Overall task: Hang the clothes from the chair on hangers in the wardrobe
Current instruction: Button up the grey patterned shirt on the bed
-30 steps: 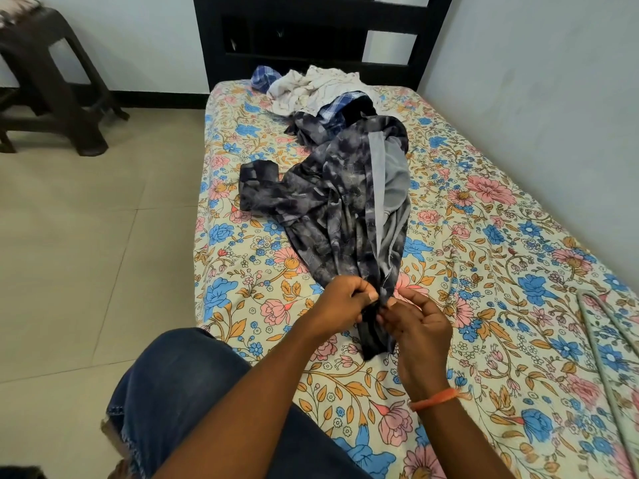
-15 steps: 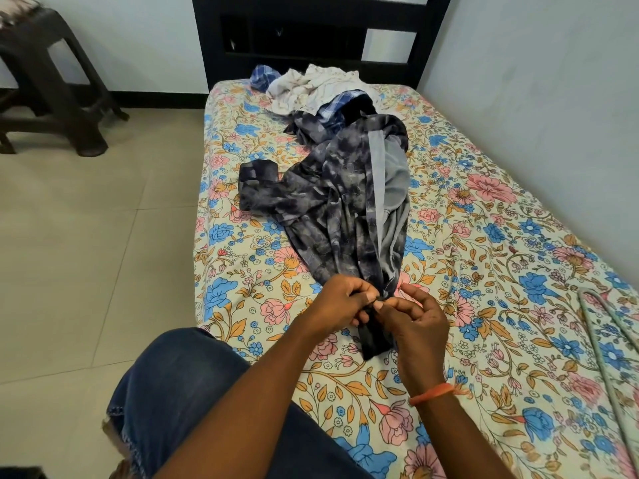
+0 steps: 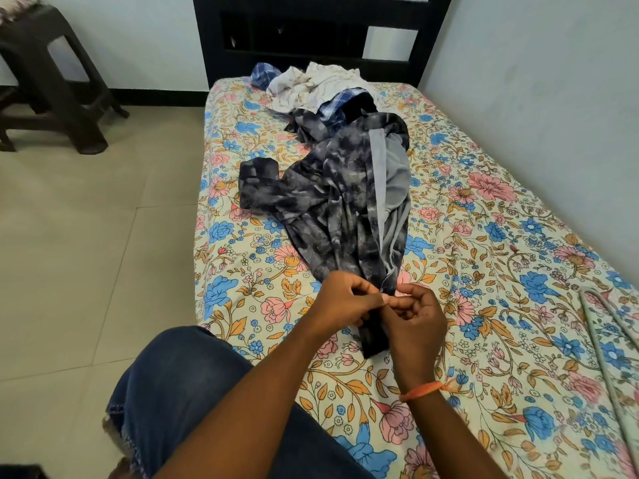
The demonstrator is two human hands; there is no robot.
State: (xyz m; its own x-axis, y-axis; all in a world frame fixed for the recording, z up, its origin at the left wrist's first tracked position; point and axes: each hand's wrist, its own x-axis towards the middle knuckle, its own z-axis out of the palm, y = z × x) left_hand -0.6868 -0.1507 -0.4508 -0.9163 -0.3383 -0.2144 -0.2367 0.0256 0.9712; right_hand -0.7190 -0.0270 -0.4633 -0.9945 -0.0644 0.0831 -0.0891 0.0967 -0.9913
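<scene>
Clothes [image 3: 311,86] are piled at the far end of the bed [image 3: 501,257], and none are on hangers yet. At the far left a dark stool [image 3: 52,81] is seen on the floor. Going right, a dark patterned shirt [image 3: 339,209] is spread out along the bed, away from the pile. Its near end is held at the grip of both hands. The left hand [image 3: 342,300] is curled, with the cloth edge pinched between thumb and fingers. Just beside it, the right hand [image 3: 415,318] is curled too, and the same edge is pinched at its fingertips. It looks like a button or the front edge is being worked on. This is best done slowly, with the cloth kept flat and not pulled hard, so nothing is torn. At the far right edge thin grey bars, maybe a hanger [image 3: 594,326], are seen on the bed.
</scene>
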